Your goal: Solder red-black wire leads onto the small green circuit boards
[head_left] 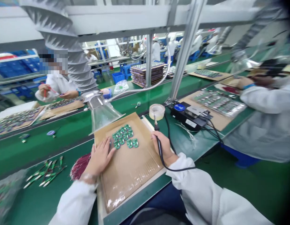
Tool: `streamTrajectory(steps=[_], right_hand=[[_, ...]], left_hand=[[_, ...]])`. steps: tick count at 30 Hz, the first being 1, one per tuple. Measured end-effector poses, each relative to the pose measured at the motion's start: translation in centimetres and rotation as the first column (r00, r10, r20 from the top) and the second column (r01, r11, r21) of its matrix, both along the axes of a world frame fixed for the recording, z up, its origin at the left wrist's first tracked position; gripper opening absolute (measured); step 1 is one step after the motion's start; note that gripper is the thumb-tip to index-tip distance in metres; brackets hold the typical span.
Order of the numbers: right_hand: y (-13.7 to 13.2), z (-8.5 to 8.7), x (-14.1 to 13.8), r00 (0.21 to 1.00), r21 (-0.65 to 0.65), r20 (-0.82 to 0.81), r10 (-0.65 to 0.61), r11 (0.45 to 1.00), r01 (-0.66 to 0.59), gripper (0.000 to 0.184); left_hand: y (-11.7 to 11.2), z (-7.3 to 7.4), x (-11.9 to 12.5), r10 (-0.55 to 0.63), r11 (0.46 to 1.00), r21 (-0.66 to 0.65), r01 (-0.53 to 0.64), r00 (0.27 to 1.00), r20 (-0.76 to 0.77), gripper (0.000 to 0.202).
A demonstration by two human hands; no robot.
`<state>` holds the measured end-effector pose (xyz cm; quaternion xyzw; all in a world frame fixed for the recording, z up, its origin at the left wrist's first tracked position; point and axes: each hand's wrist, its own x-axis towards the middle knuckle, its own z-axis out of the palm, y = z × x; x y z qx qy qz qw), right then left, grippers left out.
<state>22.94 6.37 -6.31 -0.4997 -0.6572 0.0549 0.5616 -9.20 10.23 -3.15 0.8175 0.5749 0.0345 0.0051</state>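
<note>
A brown cardboard board (130, 168) lies in front of me on the green bench. Several small green circuit boards (125, 136) sit in a cluster near its far end. My left hand (100, 157) rests flat on the board's left edge, fingers stretched toward the cluster and close to the nearest boards. My right hand (163, 147) is closed round the black handle of a soldering iron (157, 131), tip pointing up and away, at the board's right edge. Its black cord loops back past my wrist.
A clear fume hood (101, 109) on a ribbed hose hangs just behind the board. A tape roll (157, 111) and a black soldering station (188, 117) stand at right. Red wires (80, 165) and green-tipped leads (45, 175) lie at left. Other white-coated people work opposite and at right.
</note>
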Motion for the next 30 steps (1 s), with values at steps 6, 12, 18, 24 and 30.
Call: streamTrajectory(steps=[6, 12, 18, 24, 30], right_hand=[[0.5, -0.3, -0.2, 1.000, -0.014, 0.022, -0.006, 1.000, 0.007, 0.028], [0.6, -0.4, -0.3, 1.000, -0.031, 0.015, 0.024, 0.999, -0.023, 0.029], [0.7, -0.5, -0.2, 0.998, -0.044, 0.039, 0.043, 0.998, -0.042, 0.028], [0.8, -0.6, 0.0, 0.996, -0.042, 0.075, 0.048, 0.998, -0.045, 0.029], [0.7, -0.5, -0.1, 0.992, -0.051, 0.111, 0.059, 0.997, -0.053, 0.029]], left_hand=[[-2.3, -2.7, 0.6, -0.103, 0.982, 0.164, 0.098, 0.995, 0.018, 0.066], [-4.4, -2.9, 1.6, -0.103, 0.956, 0.281, 0.083, 0.993, 0.057, 0.053], [-2.5, -2.7, 0.8, -0.262, 0.915, 0.343, 0.215, 0.960, 0.097, 0.042], [-1.8, -3.4, 0.3, -0.327, 0.877, 0.402, 0.265, 0.940, 0.094, 0.045], [-2.6, -3.2, 1.0, -0.308, 0.883, 0.406, 0.233, 0.943, 0.129, 0.043]])
